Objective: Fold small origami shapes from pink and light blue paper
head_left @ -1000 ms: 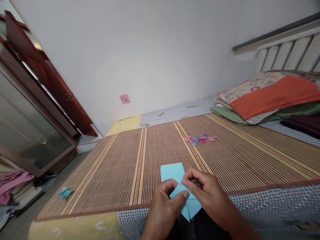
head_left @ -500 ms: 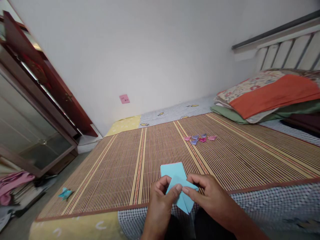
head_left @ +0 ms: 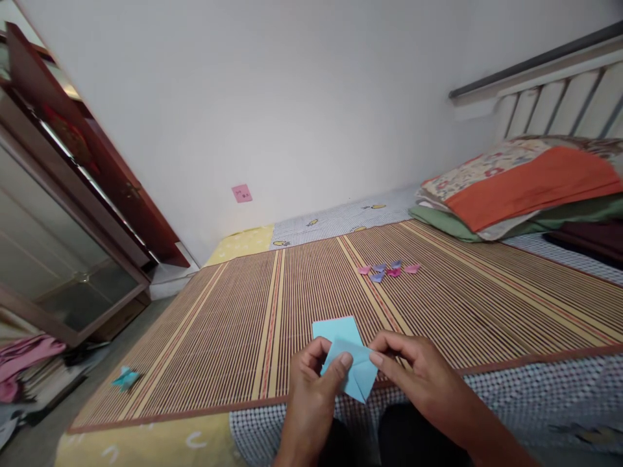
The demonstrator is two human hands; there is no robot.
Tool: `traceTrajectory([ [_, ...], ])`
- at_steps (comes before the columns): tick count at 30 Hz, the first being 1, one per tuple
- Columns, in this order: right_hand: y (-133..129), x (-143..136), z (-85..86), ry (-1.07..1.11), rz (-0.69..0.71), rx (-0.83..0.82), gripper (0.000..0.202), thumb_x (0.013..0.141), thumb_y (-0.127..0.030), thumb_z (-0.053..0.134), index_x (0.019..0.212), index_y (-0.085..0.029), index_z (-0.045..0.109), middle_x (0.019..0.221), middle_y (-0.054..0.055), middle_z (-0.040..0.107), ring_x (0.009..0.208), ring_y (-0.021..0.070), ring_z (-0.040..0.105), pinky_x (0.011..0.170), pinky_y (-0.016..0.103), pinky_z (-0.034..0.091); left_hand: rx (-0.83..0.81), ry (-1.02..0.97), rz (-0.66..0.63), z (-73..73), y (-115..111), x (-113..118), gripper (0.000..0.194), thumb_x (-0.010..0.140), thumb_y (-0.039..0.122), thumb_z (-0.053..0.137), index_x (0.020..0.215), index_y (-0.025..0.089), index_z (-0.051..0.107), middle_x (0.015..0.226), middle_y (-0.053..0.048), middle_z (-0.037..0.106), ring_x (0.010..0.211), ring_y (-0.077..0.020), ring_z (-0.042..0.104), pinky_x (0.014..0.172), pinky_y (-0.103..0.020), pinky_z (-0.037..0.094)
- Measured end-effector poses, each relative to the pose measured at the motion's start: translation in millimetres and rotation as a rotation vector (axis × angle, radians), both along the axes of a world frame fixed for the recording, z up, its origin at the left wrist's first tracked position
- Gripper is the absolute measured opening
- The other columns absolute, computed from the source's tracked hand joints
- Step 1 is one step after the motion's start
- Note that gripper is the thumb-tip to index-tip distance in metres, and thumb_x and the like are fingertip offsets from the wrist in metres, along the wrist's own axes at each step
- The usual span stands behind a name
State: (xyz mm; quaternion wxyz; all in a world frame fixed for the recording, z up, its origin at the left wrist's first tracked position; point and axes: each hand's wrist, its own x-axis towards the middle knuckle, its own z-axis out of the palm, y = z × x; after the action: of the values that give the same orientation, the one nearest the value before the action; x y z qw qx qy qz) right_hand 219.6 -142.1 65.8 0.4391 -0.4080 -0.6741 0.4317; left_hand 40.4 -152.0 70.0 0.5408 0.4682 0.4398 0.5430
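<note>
Item 1: folded paper, lt blue [head_left: 359,375], approx. kite-shaped w/ visible crease lines, lower point hanging twd the person. Location: in both hands, above the near edge of the mat, ctr to slightly right.

Risks, my est.: thin sheet, so uneven thumb pressure could skew a crease; a hard pull at the R corner could tear or open the folds; a loose L grip might let layers slip out of line.

Item 2: left hand [head_left: 315,383], bare. Thumb flat across the paper's face, fingers curled behind; gap narrow, paper clamped between. Wrist low, forearm rising from the near edge.

Item 3: right hand [head_left: 416,370], bare. Thumb + index narrow, tips at the paper's R corner, seemingly pinching it; other fingers bent, partly hid. Forearm comes in from near right.

Item 4: flat lt-blue paper [head_left: 341,326], on mat just beyond the L hand, partly covered from where I stand.

Item 5: striped woven mat [head_left: 233,324], brown-bound, spread over the bed.

Item 6: small folded-paper pcs, 6 no., pink [head_left: 413,268], lilac [head_left: 377,277] & magenta [head_left: 394,272], grouped far, right of ctr.

Item 7: blue folded-paper pc. [head_left: 125,378], near left, well apart.

Item 8: pillow w/ orange band [head_left: 530,185], far right.

Item 9: pink note [head_left: 242,193], on far wall.
</note>
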Motion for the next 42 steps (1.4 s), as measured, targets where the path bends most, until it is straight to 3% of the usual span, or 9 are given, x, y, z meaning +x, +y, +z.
traceTrajectory([
  [7, -2, 2, -0.4, 0.067, 0.066, -0.021, 0.031, 0.098, -0.039, 0.055, 0.080, -0.020, 0.070, 0.074, 0.002, 0.066, 0.068, 0.0181, 0.061, 0.062, 0.028, 0.049, -0.040, -0.045, -0.030, -4.5, 1, -3, 0.034, 0.073, 0.041, 0.084, 0.070, 0.014, 0.064, 0.064, 0.000, 0.060, 0.056, -0.0097, 0.050, 0.054, -0.021, 0.043],
  [13, 1, 11, 4.7, 0.029, 0.181, -0.068, 0.029, 0.099, -0.039, 0.055, 0.082, -0.019, 0.066, 0.076, 0.001, 0.063, 0.074, 0.0174, 0.060, 0.069, 0.027, 0.048, -0.095, -0.121, -0.043, -7.4, 2, -2, 0.034, 0.069, 0.039, 0.087, 0.075, 0.013, 0.066, 0.068, -0.001, 0.065, 0.056, -0.0099, 0.053, 0.055, -0.022, 0.045],
  [18, 6, -3, 8.5, -0.006, 0.051, -0.024, 0.017, 0.090, -0.037, 0.066, 0.092, -0.020, 0.067, 0.080, 0.000, 0.063, 0.077, 0.0178, 0.058, 0.069, 0.028, 0.045, -0.020, 0.030, -0.096, -6.4, 1, -1, 0.036, 0.075, 0.042, 0.083, 0.070, 0.014, 0.062, 0.065, 0.001, 0.058, 0.056, -0.0091, 0.048, 0.053, -0.020, 0.041],
  [21, 7, -18, 5.2, -0.032, 0.003, 0.060, 0.023, 0.095, -0.032, 0.057, 0.075, -0.020, 0.059, 0.071, -0.002, 0.055, 0.068, 0.0154, 0.051, 0.063, 0.027, 0.040, 0.019, 0.103, -0.092, -8.0, -1, 1, 0.036, 0.078, 0.043, 0.080, 0.069, 0.014, 0.061, 0.066, 0.001, 0.055, 0.058, -0.0091, 0.046, 0.053, -0.020, 0.040],
  [27, 6, -25, -3.8, 0.001, -0.067, 0.093, 0.031, 0.102, -0.037, 0.048, 0.075, -0.021, 0.052, 0.068, -0.004, 0.050, 0.064, 0.0143, 0.048, 0.060, 0.027, 0.037, -0.040, -0.019, -0.085, -8.8, -8, 4, 0.038, 0.063, 0.038, 0.091, 0.067, 0.014, 0.061, 0.062, 0.002, 0.056, 0.054, -0.0094, 0.047, 0.053, -0.021, 0.042],
  [37, 8, -24, -5.2, 0.003, -0.124, 0.165, 0.032, 0.102, -0.038, 0.047, 0.076, -0.021, 0.051, 0.069, -0.003, 0.050, 0.064, 0.0149, 0.049, 0.060, 0.026, 0.039, 0.062, 0.052, -0.039, -9.6, -11, 2, 0.038, 0.081, 0.045, 0.077, 0.065, 0.013, 0.066, 0.060, 0.001, 0.053, 0.057, -0.0103, 0.045, 0.055, -0.021, 0.039],
  [42, 10, -19, -6.5, -0.023, -0.130, 0.181, 0.032, 0.102, -0.040, 0.047, 0.076, -0.021, 0.051, 0.066, -0.004, 0.046, 0.060, 0.0142, 0.046, 0.057, 0.026, 0.037, 0.099, 0.155, -0.077, -18.3, -10, -3, 0.043, 0.090, 0.050, 0.066, 0.065, 0.015, 0.062, 0.062, 0.001, 0.049, 0.063, -0.0131, 0.045, 0.061, -0.023, 0.039],
])
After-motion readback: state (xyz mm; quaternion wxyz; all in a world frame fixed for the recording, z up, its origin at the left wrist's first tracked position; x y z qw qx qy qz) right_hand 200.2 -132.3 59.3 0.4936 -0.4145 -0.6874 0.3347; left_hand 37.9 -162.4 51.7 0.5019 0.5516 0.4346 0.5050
